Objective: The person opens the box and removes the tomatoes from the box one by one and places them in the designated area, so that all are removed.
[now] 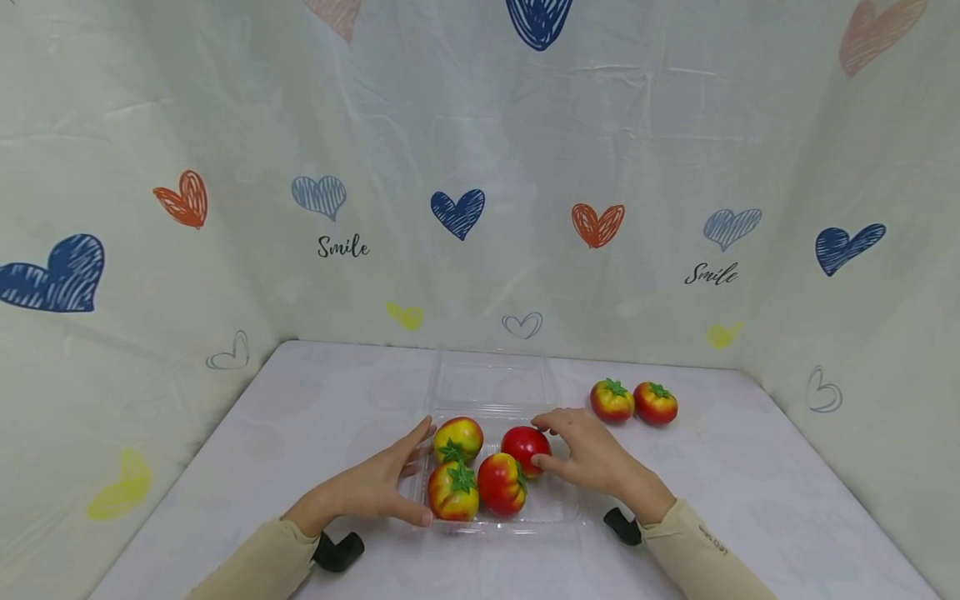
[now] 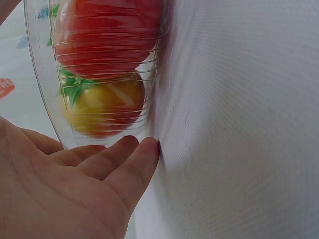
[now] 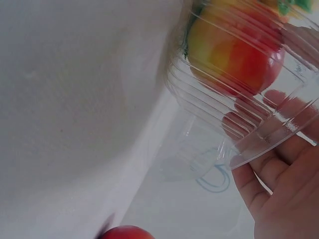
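Note:
A clear plastic clamshell box (image 1: 551, 510) holds several toy tomatoes, red and yellow with green leaf tops. My left hand (image 1: 382, 482) lies along the box's left side, thumb spread toward the near corner; in the left wrist view its fingers (image 2: 124, 164) are straight, close to the ribbed wall. Over the right rim reaches my right hand (image 1: 588, 452), thumb and fingers at either side of a red tomato (image 1: 521, 446) that sits leafless side up. Through the box wall in the right wrist view, fingertips show right beside a tomato (image 3: 234, 50).
The box's lid (image 1: 493, 382) is folded back behind it. Two more toy tomatoes (image 1: 612, 402) stand side by side at the back right of the white table (image 1: 765, 500). A curtain (image 1: 517, 133) printed with hearts hangs around the table's back and sides.

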`<state>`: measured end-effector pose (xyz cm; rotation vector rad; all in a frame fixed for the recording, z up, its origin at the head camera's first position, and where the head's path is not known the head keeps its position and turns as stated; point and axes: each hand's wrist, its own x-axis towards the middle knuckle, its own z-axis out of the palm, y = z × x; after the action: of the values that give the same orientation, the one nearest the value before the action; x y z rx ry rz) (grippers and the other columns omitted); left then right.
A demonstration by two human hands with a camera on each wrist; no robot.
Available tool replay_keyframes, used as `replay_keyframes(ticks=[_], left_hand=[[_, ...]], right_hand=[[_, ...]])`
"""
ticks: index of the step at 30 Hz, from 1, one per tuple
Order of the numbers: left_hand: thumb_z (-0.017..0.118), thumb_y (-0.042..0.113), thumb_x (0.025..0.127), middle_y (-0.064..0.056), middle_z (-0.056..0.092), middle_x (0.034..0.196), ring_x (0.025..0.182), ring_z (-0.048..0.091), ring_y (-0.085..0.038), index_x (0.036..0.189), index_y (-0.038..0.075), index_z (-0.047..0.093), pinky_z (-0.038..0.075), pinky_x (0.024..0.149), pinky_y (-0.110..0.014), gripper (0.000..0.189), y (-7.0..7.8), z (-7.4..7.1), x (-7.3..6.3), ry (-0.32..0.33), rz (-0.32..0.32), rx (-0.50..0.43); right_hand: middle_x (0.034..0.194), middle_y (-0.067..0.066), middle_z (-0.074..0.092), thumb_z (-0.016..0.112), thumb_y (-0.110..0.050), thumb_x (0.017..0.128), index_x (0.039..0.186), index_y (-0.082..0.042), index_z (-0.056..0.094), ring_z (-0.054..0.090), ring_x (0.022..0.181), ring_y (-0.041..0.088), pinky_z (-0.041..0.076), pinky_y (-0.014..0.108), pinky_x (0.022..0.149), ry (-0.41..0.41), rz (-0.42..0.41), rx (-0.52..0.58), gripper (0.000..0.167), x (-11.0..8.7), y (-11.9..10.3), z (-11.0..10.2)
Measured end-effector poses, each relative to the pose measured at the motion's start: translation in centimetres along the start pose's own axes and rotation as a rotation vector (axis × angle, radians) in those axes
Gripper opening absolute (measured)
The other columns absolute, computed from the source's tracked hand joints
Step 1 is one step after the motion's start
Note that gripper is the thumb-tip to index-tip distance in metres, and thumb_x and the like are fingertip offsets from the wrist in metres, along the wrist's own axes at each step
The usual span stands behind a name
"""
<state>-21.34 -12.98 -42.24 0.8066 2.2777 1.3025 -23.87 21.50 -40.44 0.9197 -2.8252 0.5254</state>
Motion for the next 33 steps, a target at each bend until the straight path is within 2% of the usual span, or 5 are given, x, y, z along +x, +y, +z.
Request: replay_keyframes(ticks=[8, 19, 27, 33], left_hand=[[0.082, 0.037, 0.074, -0.017, 0.006, 0.159, 0.139, 0.03, -0.033, 0.153, 0.009, -0.005, 0.037, 0.107, -0.039, 0.121, -0.11, 0.0, 0.0, 0.001, 0.005, 0.003], [0.083, 0.034, 0.074, -0.016, 0.005, 0.159, 0.139, 0.028, -0.033, 0.153, 0.009, -0.005, 0.036, 0.108, -0.039, 0.121, -0.16, 0.0, 0.01, 0.001, 0.015, -0.005], [0.082, 0.035, 0.074, -0.016, 0.006, 0.159, 0.139, 0.029, -0.033, 0.154, 0.01, -0.004, 0.036, 0.108, -0.038, 0.12, -0.28, -0.03, 0.06, 0.002, 0.02, -0.004], [0.082, 0.034, 0.074, -0.016, 0.006, 0.159, 0.139, 0.029, -0.033, 0.153, 0.009, -0.004, 0.036, 0.108, -0.038, 0.12, -0.29, -0.02, 0.04, -0.001, 0.028, -0.007]], right_hand=[[0.114, -0.007, 0.063, 0.074, -0.042, 0.08, 0.117, -0.021, 0.064, 0.053, 0.108, 0.014, 0.047, 0.041, 0.094, -0.017, 0.006, -0.014, 0.044, -0.11, -0.26, -0.08], [0.116, -0.007, 0.063, 0.079, -0.042, 0.075, 0.121, -0.021, 0.062, 0.051, 0.108, 0.015, 0.046, 0.043, 0.094, -0.04, 0.018, -0.022, 0.054, -0.08, -0.3, 0.03], [0.123, -0.005, 0.06, 0.08, -0.039, 0.073, 0.123, -0.022, 0.06, 0.048, 0.117, 0.02, 0.045, 0.046, 0.098, -0.054, 0.033, -0.02, 0.056, -0.06, -0.5, 0.04], [0.119, -0.007, 0.059, 0.08, -0.035, 0.073, 0.122, -0.021, 0.06, 0.05, 0.11, 0.015, 0.048, 0.041, 0.095, -0.041, 0.014, -0.008, 0.055, -0.04, -0.6, 0.0]])
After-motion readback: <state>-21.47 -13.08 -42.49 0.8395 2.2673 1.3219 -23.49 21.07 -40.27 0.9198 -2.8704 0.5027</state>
